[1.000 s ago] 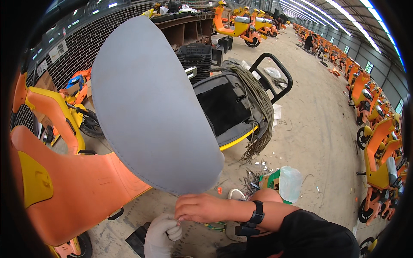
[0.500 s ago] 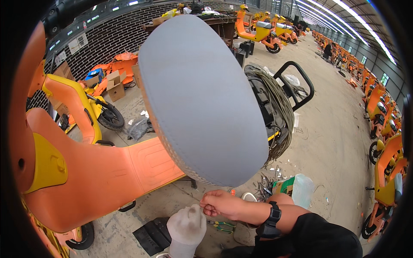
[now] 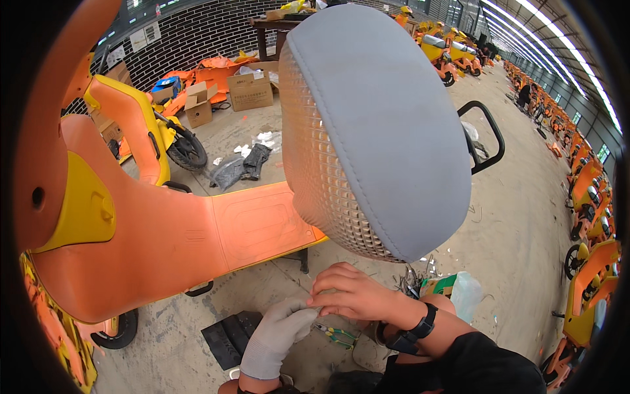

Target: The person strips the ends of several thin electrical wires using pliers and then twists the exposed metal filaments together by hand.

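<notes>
My left hand (image 3: 279, 333), in a pale grey knit glove, is closed with its fingertips raised toward the right. Bare and wearing a black wrist strap (image 3: 420, 328), my right hand (image 3: 351, 293) meets it, fingers curled and tips against the glove's fingers. Whatever is pinched between them, if anything, is too small or hidden to name. Just above both hands is the scooter's seat (image 3: 397, 125), with a smooth grey top and shiny, grid-textured sides. It is joined to an orange scooter (image 3: 144, 223) whose footboard (image 3: 259, 226) stretches left.
Pliers (image 3: 336, 335) with green and yellow handles and a black flat part (image 3: 230, 340) lie on the floor. A clear plastic bag (image 3: 467, 295) stands by my knee. Behind the scooter are cardboard boxes (image 3: 251, 92) and another yellow-orange scooter (image 3: 128, 125). Scooter rows (image 3: 587, 289) line the right.
My view has shifted, so the seat appears farther right and shows more of its textured side. My gloved hand has turned and tilted right; the right hand's fingers have spread from a tight pinch.
</notes>
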A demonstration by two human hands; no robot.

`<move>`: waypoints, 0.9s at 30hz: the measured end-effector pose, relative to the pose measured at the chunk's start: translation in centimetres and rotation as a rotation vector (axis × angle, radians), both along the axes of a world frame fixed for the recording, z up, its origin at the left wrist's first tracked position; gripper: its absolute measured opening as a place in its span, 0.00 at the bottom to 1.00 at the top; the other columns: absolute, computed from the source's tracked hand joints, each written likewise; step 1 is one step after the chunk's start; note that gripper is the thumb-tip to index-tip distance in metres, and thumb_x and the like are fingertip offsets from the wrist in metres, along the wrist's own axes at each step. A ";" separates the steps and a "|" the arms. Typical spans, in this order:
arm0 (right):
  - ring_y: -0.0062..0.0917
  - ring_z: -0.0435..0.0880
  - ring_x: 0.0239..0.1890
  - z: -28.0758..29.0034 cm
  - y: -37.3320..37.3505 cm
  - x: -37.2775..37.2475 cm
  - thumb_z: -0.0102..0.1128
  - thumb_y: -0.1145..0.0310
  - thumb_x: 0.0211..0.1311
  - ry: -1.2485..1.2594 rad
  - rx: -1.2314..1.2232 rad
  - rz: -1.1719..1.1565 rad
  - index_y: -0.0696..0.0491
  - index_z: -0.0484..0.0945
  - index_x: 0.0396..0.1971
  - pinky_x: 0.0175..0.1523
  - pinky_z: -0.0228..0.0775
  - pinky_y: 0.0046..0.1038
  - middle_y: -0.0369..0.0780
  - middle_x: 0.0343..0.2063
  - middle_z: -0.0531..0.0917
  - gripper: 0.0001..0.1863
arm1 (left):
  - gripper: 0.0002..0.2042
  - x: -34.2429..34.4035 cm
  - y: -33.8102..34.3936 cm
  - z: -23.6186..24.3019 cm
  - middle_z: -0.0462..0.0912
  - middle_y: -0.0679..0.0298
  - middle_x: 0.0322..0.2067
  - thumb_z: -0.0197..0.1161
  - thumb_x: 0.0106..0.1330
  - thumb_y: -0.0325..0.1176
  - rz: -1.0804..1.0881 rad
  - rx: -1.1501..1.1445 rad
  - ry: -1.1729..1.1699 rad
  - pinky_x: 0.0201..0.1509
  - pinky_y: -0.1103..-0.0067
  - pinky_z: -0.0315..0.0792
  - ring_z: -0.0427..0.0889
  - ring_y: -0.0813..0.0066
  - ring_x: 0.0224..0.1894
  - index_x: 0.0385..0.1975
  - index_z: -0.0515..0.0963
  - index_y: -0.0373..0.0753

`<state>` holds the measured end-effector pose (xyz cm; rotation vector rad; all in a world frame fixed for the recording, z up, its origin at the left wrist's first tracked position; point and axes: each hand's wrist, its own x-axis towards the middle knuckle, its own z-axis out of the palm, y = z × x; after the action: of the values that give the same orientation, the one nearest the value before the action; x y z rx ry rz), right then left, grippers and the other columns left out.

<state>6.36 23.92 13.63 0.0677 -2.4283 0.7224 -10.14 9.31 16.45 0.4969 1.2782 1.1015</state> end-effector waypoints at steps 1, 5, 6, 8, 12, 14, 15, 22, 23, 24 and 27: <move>0.31 0.79 0.48 0.0 0.0 -0.1 0.72 0.66 0.55 0.018 0.019 0.036 0.49 0.81 0.44 0.53 0.68 0.36 0.34 0.42 0.79 0.16 | 0.06 0.2 -0.1 0.2 0.64 0.72 0.17 0.57 0.64 0.29 0.013 -0.009 -0.072 0.22 0.82 0.52 0.59 0.85 0.17 0.32 0.75 0.32; 0.29 0.80 0.45 0.0 -0.2 -0.3 0.72 0.66 0.53 0.078 0.017 0.076 0.48 0.82 0.39 0.52 0.68 0.35 0.32 0.36 0.81 0.13 | 0.05 0.1 -0.4 -0.2 0.59 0.74 0.16 0.56 0.64 0.27 0.001 -0.022 -0.326 0.20 0.83 0.48 0.55 0.86 0.16 0.31 0.72 0.32; 0.29 0.79 0.44 0.3 -0.2 -0.3 0.72 0.67 0.52 0.070 -0.019 0.076 0.48 0.81 0.35 0.50 0.68 0.33 0.32 0.35 0.79 0.11 | 0.04 0.2 -0.3 -0.2 0.59 0.75 0.17 0.56 0.65 0.27 -0.005 -0.042 -0.334 0.20 0.83 0.48 0.54 0.86 0.17 0.29 0.72 0.34; 0.29 0.79 0.43 0.1 0.0 -0.1 0.71 0.68 0.53 0.015 -0.043 0.050 0.49 0.80 0.35 0.49 0.68 0.32 0.32 0.34 0.79 0.10 | 0.04 0.2 -0.1 -0.7 0.59 0.75 0.17 0.56 0.65 0.28 -0.011 -0.028 -0.332 0.21 0.83 0.48 0.54 0.87 0.17 0.31 0.72 0.34; 0.32 0.80 0.38 -1.1 0.2 0.0 0.68 0.68 0.58 -0.044 -0.138 -0.010 0.50 0.78 0.32 0.47 0.70 0.33 0.35 0.31 0.80 0.07 | 0.06 0.8 0.2 -0.9 0.63 0.75 0.18 0.59 0.66 0.30 0.009 0.011 -0.152 0.22 0.84 0.51 0.58 0.87 0.18 0.34 0.75 0.35; 0.34 0.80 0.36 -1.8 0.3 -0.2 0.67 0.67 0.59 -0.061 -0.184 -0.042 0.51 0.77 0.32 0.45 0.70 0.35 0.37 0.29 0.80 0.07 | 0.08 0.9 0.2 -1.7 0.70 0.70 0.21 0.57 0.68 0.33 -0.002 0.103 0.172 0.29 0.80 0.63 0.69 0.80 0.24 0.36 0.77 0.34; 0.35 0.80 0.36 -2.1 0.2 -0.7 0.66 0.67 0.60 -0.061 -0.209 -0.050 0.52 0.77 0.31 0.45 0.71 0.35 0.38 0.29 0.80 0.07 | 0.09 0.8 0.2 -2.0 0.73 0.68 0.22 0.56 0.69 0.34 0.001 0.150 0.338 0.33 0.78 0.70 0.74 0.76 0.26 0.37 0.78 0.34; 0.34 0.76 0.24 -3.5 -1.8 -1.6 0.60 0.70 0.65 -0.210 -0.491 -0.289 0.58 0.73 0.26 0.32 0.70 0.31 0.43 0.21 0.76 0.10 | 0.08 1.6 0.0 -2.7 0.79 0.50 0.29 0.54 0.68 0.35 0.059 0.297 1.068 0.37 0.60 0.73 0.80 0.47 0.34 0.32 0.74 0.38; 0.31 0.75 0.22 -4.3 -1.8 -1.2 0.59 0.70 0.66 -0.245 -0.510 -0.326 0.58 0.72 0.26 0.30 0.69 0.30 0.42 0.19 0.75 0.11 | 0.07 1.9 -0.3 -3.3 0.79 0.52 0.26 0.54 0.68 0.34 0.096 0.331 1.127 0.35 0.61 0.74 0.80 0.48 0.33 0.30 0.74 0.40; 0.27 0.74 0.21 -5.1 -1.4 -0.9 0.58 0.70 0.67 -0.270 -0.527 -0.382 0.59 0.71 0.25 0.29 0.67 0.29 0.42 0.18 0.74 0.11 | 0.05 2.2 0.2 -3.8 0.79 0.54 0.25 0.55 0.65 0.32 0.074 0.434 1.223 0.33 0.63 0.75 0.81 0.51 0.30 0.29 0.74 0.40; 0.21 0.73 0.21 -3.6 -2.3 -1.6 0.54 0.67 0.71 -0.332 -0.690 -0.361 0.57 0.71 0.24 0.27 0.67 0.28 0.36 0.17 0.75 0.14 | 0.04 2.7 0.1 -5.7 0.79 0.59 0.26 0.57 0.61 0.31 0.067 0.435 1.391 0.34 0.68 0.77 0.82 0.59 0.30 0.29 0.76 0.38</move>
<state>4.79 21.65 10.01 -0.7924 -2.2447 1.4287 -7.45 9.38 10.73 1.7490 2.2171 1.0649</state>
